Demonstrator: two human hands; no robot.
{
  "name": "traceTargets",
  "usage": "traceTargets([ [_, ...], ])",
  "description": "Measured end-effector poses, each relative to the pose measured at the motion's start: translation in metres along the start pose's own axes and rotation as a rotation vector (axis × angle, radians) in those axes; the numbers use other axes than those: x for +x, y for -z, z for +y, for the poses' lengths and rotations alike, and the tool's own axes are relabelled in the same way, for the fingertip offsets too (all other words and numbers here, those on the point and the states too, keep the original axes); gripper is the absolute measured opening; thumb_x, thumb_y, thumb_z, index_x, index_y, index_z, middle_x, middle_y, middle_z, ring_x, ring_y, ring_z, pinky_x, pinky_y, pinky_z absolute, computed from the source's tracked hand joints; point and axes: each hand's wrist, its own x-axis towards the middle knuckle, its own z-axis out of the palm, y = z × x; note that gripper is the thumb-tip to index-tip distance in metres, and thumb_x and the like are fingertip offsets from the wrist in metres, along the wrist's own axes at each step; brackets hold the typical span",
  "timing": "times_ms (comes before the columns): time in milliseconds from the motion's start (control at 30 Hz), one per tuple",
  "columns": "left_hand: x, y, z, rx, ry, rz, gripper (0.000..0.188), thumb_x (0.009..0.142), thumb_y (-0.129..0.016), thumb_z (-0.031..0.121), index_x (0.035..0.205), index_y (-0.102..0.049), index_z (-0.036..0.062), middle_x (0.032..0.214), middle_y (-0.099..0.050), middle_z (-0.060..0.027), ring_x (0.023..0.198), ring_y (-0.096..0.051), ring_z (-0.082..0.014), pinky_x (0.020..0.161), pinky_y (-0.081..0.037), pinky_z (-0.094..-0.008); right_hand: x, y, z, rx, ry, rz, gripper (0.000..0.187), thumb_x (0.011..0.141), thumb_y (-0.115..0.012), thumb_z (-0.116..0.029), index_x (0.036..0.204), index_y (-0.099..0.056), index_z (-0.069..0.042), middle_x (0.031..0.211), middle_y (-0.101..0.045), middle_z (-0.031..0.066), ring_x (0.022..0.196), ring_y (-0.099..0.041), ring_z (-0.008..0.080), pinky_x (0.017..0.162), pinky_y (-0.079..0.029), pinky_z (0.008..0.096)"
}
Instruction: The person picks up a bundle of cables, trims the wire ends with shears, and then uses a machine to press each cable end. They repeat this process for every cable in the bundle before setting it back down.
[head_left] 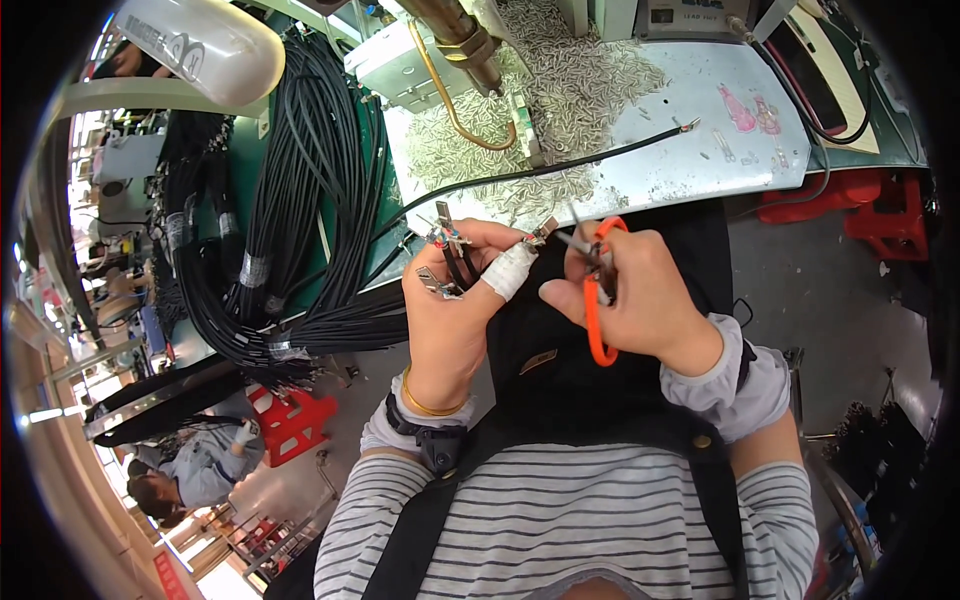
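Several black cable ends with small flat metal connectors (443,215) stick out between the fingers of my left hand (440,330), which is closed around them. White tape (512,270) wraps the thumb of that hand. One connector (543,232) pokes out past the taped thumb, toward the scissors. Orange-handled scissors (593,325) are gripped in my right hand (655,295), their blades pointing up and left close to that connector. Fingers cover part of the scissors, and most of the cable lengths inside my left palm are hidden.
Small metal pieces (590,80) lie heaped on the light worktop around a machine (475,65). A black cable (560,165) crosses that worktop. Thick bundles of black cable (315,150) lie at the left. Red stools (295,425) stand below; another person (200,470) sits far left.
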Motion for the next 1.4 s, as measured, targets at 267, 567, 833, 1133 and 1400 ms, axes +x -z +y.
traceTargets([
  [267, 0.005, 0.001, -0.007, 0.137, -0.132, -0.013, 0.014, 0.074, -0.059, -0.004, 0.087, -0.057, -0.0005, 0.082, -0.059, -0.0028, 0.075, -0.056, -0.0078, 0.069, -0.043, -0.0191, -0.005, -0.018, 0.005, -0.227, -0.048, 0.119, 0.030, 0.066, -0.073, -0.016, 0.064, -0.049, 0.001, 0.047, -0.047, 0.0090, 0.041, -0.049, 0.0228, 0.040, -0.036, 0.0285],
  [567, 0.042, 0.013, 0.005, -0.168, 0.293, -0.110, 0.010, 0.077, -0.058, 0.002, 0.086, -0.056, 0.0016, 0.066, -0.050, 0.0021, 0.049, -0.042, -0.0043, 0.044, -0.031, -0.0185, -0.005, -0.021, 0.025, 0.173, -0.153, 0.112, 0.019, 0.079, -0.060, -0.013, 0.071, -0.049, 0.000, 0.049, -0.048, 0.0052, 0.041, -0.050, 0.0122, 0.038, -0.035, 0.0253],
  [833, 0.080, 0.008, 0.010, -0.143, 0.284, 0.013, 0.014, 0.076, -0.060, 0.007, 0.089, -0.055, 0.0037, 0.057, -0.042, 0.0033, 0.040, -0.031, -0.0039, 0.038, -0.020, -0.0185, 0.063, 0.009, 0.005, 0.366, -0.191, 0.312, 0.019, 0.086, -0.052, -0.018, 0.077, -0.049, -0.001, 0.057, -0.049, 0.0007, 0.042, -0.046, 0.0064, 0.037, -0.035, 0.0195],
  [1133, 0.095, 0.017, 0.018, -0.016, 0.363, -0.099, 0.014, 0.078, -0.059, 0.012, 0.086, -0.051, 0.0037, 0.055, -0.038, 0.0036, 0.038, -0.025, -0.0028, 0.036, -0.018, -0.0176, 0.082, 0.010, 0.008, 0.427, -0.250, 0.181, 0.016, 0.085, -0.051, -0.015, 0.085, -0.051, 0.001, 0.055, -0.042, -0.0013, 0.042, -0.042, 0.0055, 0.039, -0.038, 0.0213],
  [1400, 0.094, 0.018, 0.019, -0.036, 0.309, -0.120, 0.015, 0.074, -0.064, 0.008, 0.081, -0.052, 0.0030, 0.056, -0.044, 0.0030, 0.039, -0.029, -0.0015, 0.036, -0.019, -0.0174, 0.082, 0.011, 0.011, 0.457, -0.238, 0.149, 0.012, 0.085, -0.047, -0.009, 0.088, -0.051, 0.002, 0.057, -0.044, -0.0005, 0.042, -0.042, 0.0059, 0.039, -0.039, 0.0208],
])
